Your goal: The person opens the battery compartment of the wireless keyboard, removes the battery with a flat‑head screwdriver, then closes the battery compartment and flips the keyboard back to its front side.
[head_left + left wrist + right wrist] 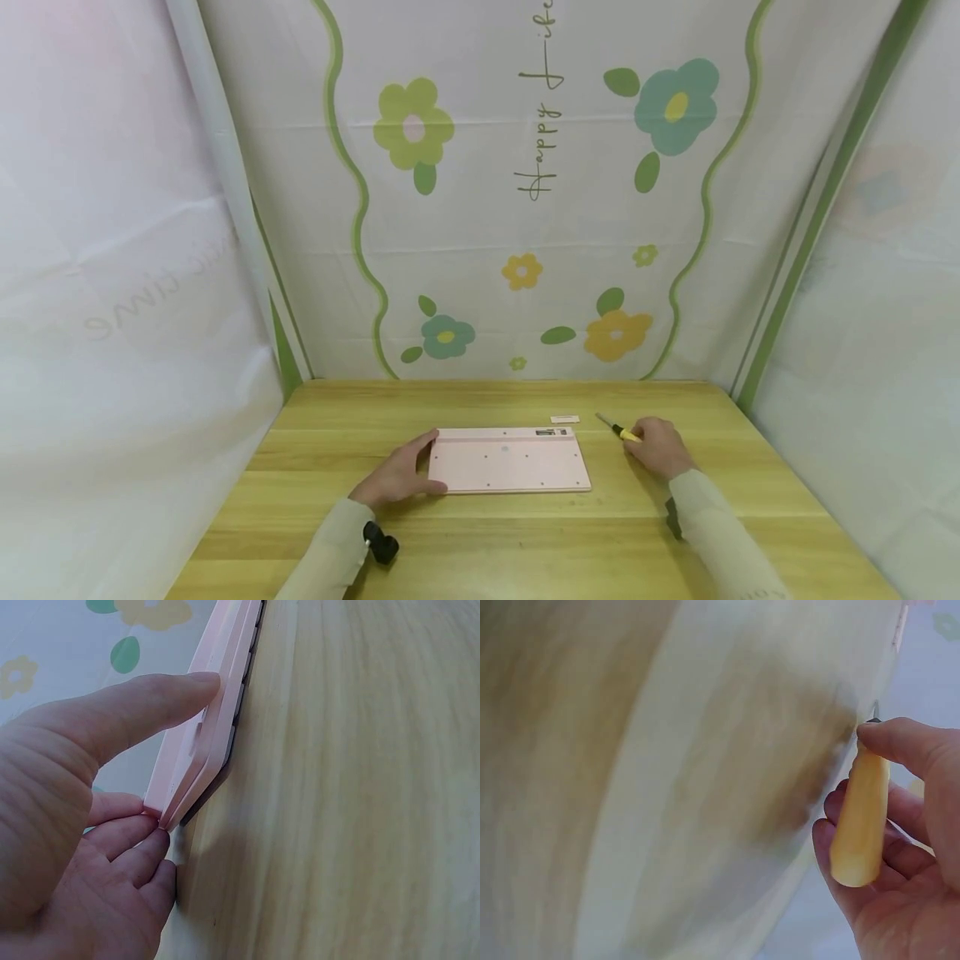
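Observation:
A pink keyboard [506,462] lies upside down on the wooden table, its underside dotted with several small screws. At its left end, my left hand [397,477] grips it, the thumb on the near edge and the fingers at the far corner. Dark keys show beneath the pink case [214,724] in the left wrist view. My right hand [660,448] holds a screwdriver [626,433] with a yellow and black handle, to the right of the keyboard. In the right wrist view, thumb and fingers wrap the yellow handle [861,825].
A small pale cover piece [565,419] lies just behind the keyboard, near an uncovered slot [551,432] in its back right corner. White cloth walls with printed flowers [525,208] enclose the table [510,550] at the back and both sides.

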Motion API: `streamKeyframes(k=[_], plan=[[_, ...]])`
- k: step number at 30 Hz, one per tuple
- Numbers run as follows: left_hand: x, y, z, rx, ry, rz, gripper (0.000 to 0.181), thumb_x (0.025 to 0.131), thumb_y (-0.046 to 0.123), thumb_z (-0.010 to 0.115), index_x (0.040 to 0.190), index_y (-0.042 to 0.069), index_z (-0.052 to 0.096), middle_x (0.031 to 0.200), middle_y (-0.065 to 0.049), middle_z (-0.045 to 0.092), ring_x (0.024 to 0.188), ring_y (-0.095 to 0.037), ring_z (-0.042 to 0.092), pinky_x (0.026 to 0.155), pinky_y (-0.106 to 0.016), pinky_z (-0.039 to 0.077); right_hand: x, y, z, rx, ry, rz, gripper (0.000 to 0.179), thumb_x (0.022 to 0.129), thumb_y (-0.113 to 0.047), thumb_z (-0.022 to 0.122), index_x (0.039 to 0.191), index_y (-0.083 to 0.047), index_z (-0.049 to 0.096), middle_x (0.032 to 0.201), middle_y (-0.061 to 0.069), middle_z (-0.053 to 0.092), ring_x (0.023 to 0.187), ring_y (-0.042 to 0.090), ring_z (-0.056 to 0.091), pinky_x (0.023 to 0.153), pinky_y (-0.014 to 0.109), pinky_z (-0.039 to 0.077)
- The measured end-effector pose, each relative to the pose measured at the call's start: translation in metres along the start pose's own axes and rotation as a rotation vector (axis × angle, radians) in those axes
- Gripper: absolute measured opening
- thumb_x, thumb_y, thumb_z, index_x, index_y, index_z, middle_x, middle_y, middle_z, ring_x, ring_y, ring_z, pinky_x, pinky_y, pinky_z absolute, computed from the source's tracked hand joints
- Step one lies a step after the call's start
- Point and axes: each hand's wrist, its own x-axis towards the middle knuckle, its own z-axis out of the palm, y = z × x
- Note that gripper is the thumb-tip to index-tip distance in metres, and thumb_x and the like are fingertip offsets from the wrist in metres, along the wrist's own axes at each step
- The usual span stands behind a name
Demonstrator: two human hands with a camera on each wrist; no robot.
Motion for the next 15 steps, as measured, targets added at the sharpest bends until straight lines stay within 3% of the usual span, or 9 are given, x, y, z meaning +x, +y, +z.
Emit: streamKeyframes(k=[9,15], plan=[[0.001,-0.001,0.0,-0.001,-0.002,0.009,0.107,0.084,0.041,0.09,0.167,0.009,0.031,0.173,-0.018,0.032,0.161,-0.042,0.029,0.129,-0.061,0.03,-0.001,-0.007,-0.014,0.056,0.012,0.009,0.017,0.091,-0.013,0.077,0.097,0.002,0.074,0.093,0.014,0.075,0.076,0.021,0.062,0.066,0.031,0.054],[0.0,-0.001,0.001,-0.007,0.002,0.006,0.107,0.084,0.04,0.09,0.167,0.009,0.03,0.173,-0.017,0.032,0.161,-0.042,0.029,0.129,-0.061,0.029,-0.001,-0.008,-0.023,0.064,0.029,-0.024,0.015,0.092,-0.012,0.075,0.097,0.001,0.074,0.09,0.013,0.075,0.075,0.02,0.063,0.064,0.03,0.053]])
